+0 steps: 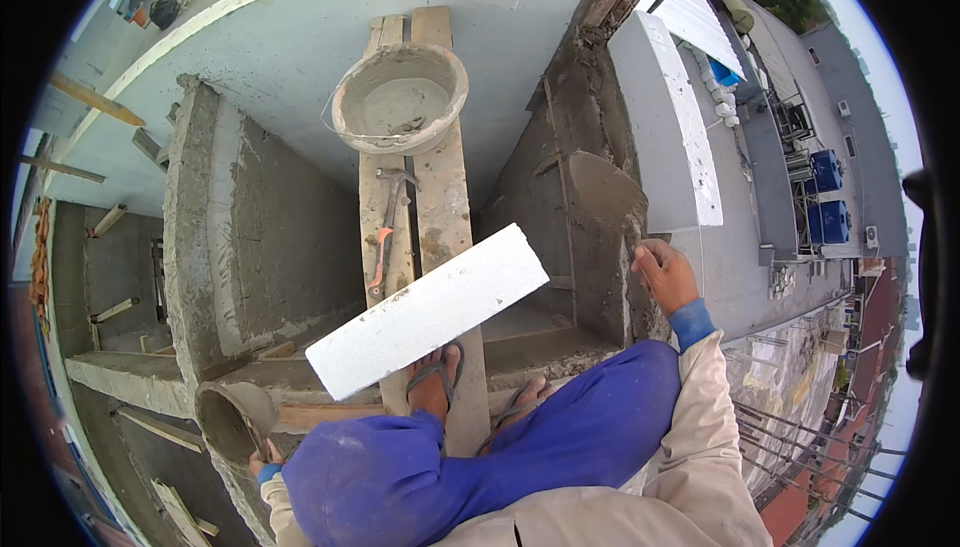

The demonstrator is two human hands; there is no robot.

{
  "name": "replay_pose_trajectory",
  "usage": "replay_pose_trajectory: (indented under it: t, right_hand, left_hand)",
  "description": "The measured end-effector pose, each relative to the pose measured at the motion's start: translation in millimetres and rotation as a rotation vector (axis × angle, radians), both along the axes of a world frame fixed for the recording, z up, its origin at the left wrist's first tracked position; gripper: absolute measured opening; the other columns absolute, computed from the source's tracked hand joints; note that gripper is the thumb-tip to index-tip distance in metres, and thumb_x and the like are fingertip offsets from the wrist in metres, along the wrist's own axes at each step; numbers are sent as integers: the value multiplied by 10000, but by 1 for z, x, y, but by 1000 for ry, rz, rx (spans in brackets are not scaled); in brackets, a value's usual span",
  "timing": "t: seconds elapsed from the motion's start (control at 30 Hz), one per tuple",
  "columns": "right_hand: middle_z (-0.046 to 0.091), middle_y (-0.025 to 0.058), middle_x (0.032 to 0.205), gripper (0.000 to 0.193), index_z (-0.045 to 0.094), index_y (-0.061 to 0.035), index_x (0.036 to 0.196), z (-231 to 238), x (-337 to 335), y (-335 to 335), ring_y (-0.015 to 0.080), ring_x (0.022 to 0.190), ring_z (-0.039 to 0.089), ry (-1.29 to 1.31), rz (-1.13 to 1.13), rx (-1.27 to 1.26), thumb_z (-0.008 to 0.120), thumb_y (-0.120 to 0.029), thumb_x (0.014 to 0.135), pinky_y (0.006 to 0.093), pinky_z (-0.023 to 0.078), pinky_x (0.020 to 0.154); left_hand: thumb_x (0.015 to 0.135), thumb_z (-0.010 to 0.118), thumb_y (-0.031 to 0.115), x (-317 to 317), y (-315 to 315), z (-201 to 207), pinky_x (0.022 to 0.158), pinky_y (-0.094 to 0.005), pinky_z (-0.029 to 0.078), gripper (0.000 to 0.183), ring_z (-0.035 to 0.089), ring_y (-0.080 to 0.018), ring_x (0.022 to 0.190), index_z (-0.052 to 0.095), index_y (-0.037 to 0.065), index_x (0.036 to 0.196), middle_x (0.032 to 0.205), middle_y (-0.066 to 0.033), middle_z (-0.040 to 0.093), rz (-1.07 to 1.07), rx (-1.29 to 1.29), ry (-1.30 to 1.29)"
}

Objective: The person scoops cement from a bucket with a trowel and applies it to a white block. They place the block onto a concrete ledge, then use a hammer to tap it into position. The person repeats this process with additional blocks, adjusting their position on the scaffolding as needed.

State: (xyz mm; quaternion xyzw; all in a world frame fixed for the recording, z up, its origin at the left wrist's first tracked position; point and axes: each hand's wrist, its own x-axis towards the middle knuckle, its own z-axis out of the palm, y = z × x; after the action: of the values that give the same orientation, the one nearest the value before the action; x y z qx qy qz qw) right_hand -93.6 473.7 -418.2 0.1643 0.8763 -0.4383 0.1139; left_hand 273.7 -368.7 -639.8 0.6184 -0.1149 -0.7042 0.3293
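Observation:
My right hand (665, 275) is closed at the handle end of a mortar-coated trowel (603, 192), whose broad grey blade lies against the rough wall edge. Low on the left, my left hand (268, 459) grips the rim of a small grey scoop-like container (235, 422); most of those fingers are hidden behind my knee. A white lightweight block (430, 312) lies slanted over the planks, just above my sandalled foot. Beyond it, a claw hammer (387, 232) with an orange and grey handle rests on the planks. A mortar-crusted bucket (400, 97) holds wet grey mortar.
Two wooden planks (440, 207) bridge a deep gap between block walls. On the right stands a white block wall (668, 127), with a drop to roofs and blue tanks (828, 222) beyond. A rough concrete column (190, 237) rises at left. Rebar (820, 447) sticks out lower right.

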Motion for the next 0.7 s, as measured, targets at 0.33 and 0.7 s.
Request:
replay_pose_trajectory:
  t: [0.33,0.7]
  right_hand:
    - [700,46,765,346,699,1,1097,8,-3,-8,130,596,594,25,50,112,618,-330,1039,318,493,615]
    - [742,144,858,356,688,1,1138,26,-9,-27,313,806,712,225,143,345,616,-328,1023,402,534,765]
  left_hand:
    - [919,692,359,-97,58,104,1097,-478,491,713,579,-404,1275,463,-76,1436,1429,-254,552,-52,-307,-1540]
    - [630,896,653,-344,396,204,1204,-614,281,1349,268,-522,1503,249,-79,1560,1629,-318,250,-2422,-1912,-139]
